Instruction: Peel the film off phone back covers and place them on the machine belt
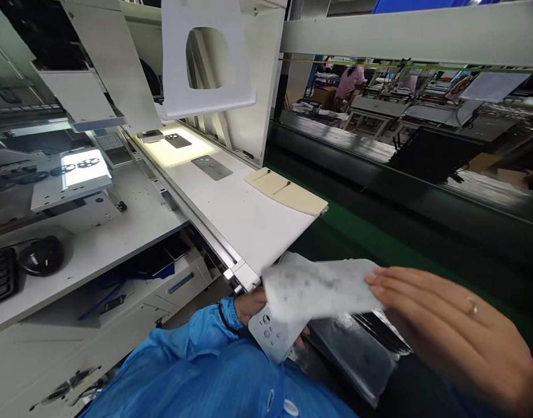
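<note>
My left hand point(251, 305) is closed around a grey phone back panel point(270, 335) with several round camera holes at one end. Its fingertips show beyond the panel's lower right edge. Between thumb and fingers, my right hand point(449, 325) pinches the right end of a whitish translucent sheet point(323, 288), blurred by motion. The sheet lies over part of the panel and hides its upper end. Below my hands, dark flat pieces in clear plastic sleeves point(353, 354) are stacked.
A white conveyor belt point(249, 223) runs away from me, carrying two phone back panels point(212, 167) near a lit area. A beige plate point(288, 191) with two pins sits at its right edge. To the left are a monitor point(86, 167) and a mouse point(42, 255). A person point(351, 80) is far behind.
</note>
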Demonstrator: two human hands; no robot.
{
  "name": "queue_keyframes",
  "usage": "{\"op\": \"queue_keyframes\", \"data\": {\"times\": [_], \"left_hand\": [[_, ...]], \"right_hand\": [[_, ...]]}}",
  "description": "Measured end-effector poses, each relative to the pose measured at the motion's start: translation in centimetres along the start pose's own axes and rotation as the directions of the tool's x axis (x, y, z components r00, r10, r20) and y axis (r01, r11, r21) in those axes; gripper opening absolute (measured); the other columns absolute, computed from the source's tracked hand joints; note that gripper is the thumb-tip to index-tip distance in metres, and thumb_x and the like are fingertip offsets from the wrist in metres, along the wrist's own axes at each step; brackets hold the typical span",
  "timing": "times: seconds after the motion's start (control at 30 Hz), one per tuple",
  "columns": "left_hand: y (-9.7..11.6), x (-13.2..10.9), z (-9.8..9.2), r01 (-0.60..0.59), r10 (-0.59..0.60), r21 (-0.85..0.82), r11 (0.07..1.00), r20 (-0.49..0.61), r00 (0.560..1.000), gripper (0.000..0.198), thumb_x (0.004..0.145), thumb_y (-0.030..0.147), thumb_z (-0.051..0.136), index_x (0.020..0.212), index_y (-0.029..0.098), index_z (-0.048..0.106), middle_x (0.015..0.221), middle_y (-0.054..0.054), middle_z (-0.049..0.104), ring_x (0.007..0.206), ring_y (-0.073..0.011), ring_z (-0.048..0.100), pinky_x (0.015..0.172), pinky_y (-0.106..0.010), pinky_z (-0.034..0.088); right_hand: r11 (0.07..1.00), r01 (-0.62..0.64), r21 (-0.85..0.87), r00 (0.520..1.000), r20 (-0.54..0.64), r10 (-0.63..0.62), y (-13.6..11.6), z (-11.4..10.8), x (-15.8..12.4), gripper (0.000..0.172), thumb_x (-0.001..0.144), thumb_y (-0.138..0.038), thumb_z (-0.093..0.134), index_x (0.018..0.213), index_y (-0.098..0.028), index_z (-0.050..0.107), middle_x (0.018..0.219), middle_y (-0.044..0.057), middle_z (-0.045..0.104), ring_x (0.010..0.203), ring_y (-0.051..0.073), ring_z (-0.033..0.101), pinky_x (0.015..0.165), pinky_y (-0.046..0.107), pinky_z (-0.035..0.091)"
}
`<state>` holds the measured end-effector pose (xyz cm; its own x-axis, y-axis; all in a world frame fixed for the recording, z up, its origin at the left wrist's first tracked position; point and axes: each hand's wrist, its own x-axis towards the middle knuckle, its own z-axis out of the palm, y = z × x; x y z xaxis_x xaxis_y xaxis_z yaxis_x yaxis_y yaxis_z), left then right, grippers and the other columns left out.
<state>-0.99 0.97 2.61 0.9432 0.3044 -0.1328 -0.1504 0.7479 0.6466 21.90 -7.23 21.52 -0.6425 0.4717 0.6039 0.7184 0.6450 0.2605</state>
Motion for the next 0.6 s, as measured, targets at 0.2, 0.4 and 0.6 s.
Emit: {"op": "queue_keyframes", "data": {"times": [0.2, 0.4, 0.6], "left_hand": [[2.3, -1.6, 0.6, 0.147, -0.146, -0.003, 0.989, 0.082, 0.986, 0.042, 0.084, 0.026, 0.046, 0.115, 0.004, 0.062, 0.090, -0.012, 0.073, 0.084, -0.0311, 0.072, 0.087, -0.047, 0.047], [2.6, -2.5, -0.7, 0.160, -0.166, 0.081, 0.984, 0.075, 0.983, 0.047, 0.079, 0.028, 0.056, 0.122, 0.010, 0.061, 0.084, -0.010, 0.073, 0.084, -0.0305, 0.072, 0.085, -0.047, 0.049], [2.9, -2.7, -1.9, 0.212, -0.229, 0.152, 0.965, 0.105, 0.968, 0.042, 0.077, 0.034, 0.062, 0.111, 0.009, 0.068, 0.085, -0.011, 0.073, 0.087, -0.0320, 0.071, 0.087, -0.047, 0.049]], "right_hand": [[0.989, -0.133, -0.065, 0.980, -0.157, 0.121, 0.8, 5.9, 3.7, 0.035, 0.086, -0.002, 0.056, 0.118, -0.015, 0.056, 0.103, 0.012, 0.066, 0.092, 0.022, 0.065, 0.077, 0.032, 0.057], [0.991, -0.058, -0.119, 0.998, -0.026, 0.055, 1.9, 11.5, 6.4, 0.045, 0.088, 0.002, 0.032, 0.131, -0.003, 0.046, 0.118, 0.020, 0.060, 0.112, 0.026, 0.057, 0.091, 0.039, 0.053], [0.991, -0.051, -0.123, 0.998, 0.019, 0.054, 2.6, 12.6, 6.4, 0.043, 0.088, 0.002, 0.031, 0.127, 0.001, 0.050, 0.120, 0.023, 0.058, 0.115, 0.031, 0.054, 0.094, 0.046, 0.051]]}}
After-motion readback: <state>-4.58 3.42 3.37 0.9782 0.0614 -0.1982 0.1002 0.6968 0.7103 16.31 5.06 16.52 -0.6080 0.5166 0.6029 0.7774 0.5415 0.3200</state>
